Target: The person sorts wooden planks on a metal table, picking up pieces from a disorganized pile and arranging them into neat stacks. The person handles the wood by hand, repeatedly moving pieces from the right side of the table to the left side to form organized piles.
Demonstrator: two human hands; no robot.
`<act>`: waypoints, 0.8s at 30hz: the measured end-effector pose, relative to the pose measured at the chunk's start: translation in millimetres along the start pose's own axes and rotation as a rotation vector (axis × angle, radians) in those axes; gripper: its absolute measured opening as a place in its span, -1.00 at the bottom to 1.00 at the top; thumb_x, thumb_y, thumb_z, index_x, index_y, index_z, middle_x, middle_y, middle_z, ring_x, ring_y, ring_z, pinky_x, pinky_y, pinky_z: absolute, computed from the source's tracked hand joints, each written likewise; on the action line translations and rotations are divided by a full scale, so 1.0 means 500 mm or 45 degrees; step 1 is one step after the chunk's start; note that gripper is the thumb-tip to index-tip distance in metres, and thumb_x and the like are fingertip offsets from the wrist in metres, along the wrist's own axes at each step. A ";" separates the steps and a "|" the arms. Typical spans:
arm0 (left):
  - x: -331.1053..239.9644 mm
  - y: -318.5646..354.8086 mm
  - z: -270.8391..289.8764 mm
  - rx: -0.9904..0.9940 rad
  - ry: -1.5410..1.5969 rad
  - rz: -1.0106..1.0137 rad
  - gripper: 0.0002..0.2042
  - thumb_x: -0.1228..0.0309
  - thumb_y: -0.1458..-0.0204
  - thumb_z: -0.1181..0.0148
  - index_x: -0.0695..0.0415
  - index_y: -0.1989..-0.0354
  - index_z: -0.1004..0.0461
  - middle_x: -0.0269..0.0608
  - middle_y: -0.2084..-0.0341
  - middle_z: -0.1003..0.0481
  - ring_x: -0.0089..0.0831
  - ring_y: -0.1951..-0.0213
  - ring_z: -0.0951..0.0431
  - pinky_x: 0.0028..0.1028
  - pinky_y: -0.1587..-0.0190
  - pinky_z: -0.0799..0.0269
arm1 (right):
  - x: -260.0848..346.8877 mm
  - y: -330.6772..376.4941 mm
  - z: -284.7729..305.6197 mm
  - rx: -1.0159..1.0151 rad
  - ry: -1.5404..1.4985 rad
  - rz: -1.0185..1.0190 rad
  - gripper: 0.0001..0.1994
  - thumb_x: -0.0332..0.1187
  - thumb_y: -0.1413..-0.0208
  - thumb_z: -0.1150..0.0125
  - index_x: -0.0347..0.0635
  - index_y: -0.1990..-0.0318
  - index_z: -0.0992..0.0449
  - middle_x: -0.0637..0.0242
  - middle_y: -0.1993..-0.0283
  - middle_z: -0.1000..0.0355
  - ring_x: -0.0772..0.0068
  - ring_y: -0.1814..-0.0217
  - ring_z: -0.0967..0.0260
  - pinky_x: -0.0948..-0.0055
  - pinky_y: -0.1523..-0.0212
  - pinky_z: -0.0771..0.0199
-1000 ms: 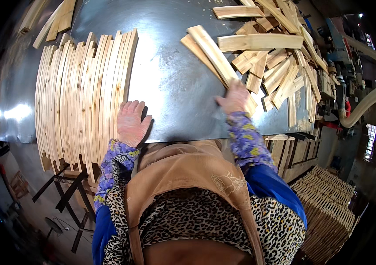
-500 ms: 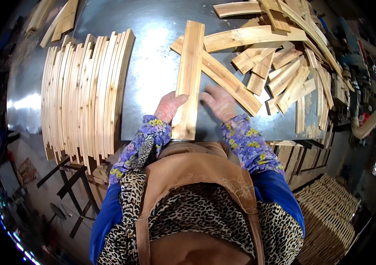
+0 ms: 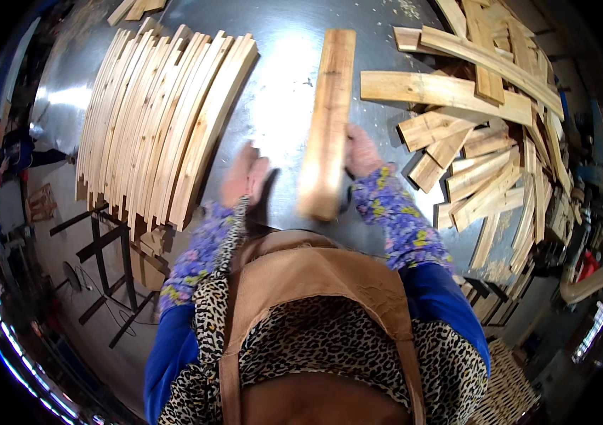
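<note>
A long wooden board point(image 3: 327, 120) stretches away from me at the middle of the metal table, its near end blurred. My right hand point(image 3: 363, 151) grips its right edge, the fingers partly hidden by the wood. To the left of this board, apart from it, my left hand point(image 3: 243, 178) hovers over the table with fingers stretched out and nothing in them, smeared by motion. Beyond that hand, a row of narrow, slightly curved boards point(image 3: 152, 127) stands packed side by side. The rightmost board point(image 3: 215, 131) of the row shows a broad pale face.
Loose wooden pieces point(image 3: 482, 166) lie heaped at the right, some crossing each other. A curved plank point(image 3: 443, 88) juts from the heap toward the middle. More boards lie at the far left of the metal table point(image 3: 280, 92). A black metal stand point(image 3: 106, 248) is at the lower left.
My left hand has left the central board and moved left; my right hand has come onto its edge. The diagonal board no longer shows. The whole view has shifted.
</note>
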State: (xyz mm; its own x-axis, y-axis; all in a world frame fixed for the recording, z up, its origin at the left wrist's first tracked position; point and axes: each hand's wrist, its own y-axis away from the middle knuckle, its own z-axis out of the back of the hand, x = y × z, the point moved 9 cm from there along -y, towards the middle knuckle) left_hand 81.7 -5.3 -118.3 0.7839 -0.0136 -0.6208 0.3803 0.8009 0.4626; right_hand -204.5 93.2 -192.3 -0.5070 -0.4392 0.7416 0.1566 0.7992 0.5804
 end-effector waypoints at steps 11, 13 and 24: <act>0.064 0.101 0.212 -0.620 -0.989 -0.051 -0.41 0.40 0.04 -0.55 0.08 -0.24 -0.54 0.06 0.04 -0.51 0.07 0.02 -0.54 0.05 -0.18 -0.48 | 0.176 0.008 0.221 -0.530 -0.691 0.157 -0.59 -0.01 -0.37 -0.43 -0.16 -0.02 -0.50 0.27 0.27 -0.43 0.34 0.37 -0.33 0.33 0.43 -0.35; 0.032 0.146 0.258 -0.926 -1.135 -0.253 -0.24 0.41 0.10 -0.58 0.05 -0.36 -0.38 0.10 -0.10 -0.41 0.14 -0.13 -0.46 0.05 -0.25 -0.41 | 0.245 0.014 0.292 -0.771 -0.652 0.270 -0.62 -0.04 -0.39 -0.40 -0.16 -0.05 -0.51 0.23 0.20 -0.51 0.32 0.35 -0.38 0.32 0.45 -0.39; -0.320 -0.108 -0.064 -0.124 -0.566 -0.728 -0.57 0.22 -0.11 -0.38 0.19 -0.10 -0.60 0.15 0.06 -0.67 0.11 0.03 -0.69 0.03 0.00 -0.60 | 0.177 0.059 -0.122 0.163 1.529 0.567 -0.60 -0.01 -0.38 -0.34 -0.23 0.00 -0.64 0.14 0.13 -0.66 0.22 0.12 -0.62 0.21 0.08 -0.62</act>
State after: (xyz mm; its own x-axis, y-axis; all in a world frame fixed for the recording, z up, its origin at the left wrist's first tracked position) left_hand -80.2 -27.3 -64.4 0.6091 -0.6706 -0.4235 0.7604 0.6455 0.0717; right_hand -193.1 52.6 -89.0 0.6549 -0.1647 0.7375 -0.0016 0.9757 0.2192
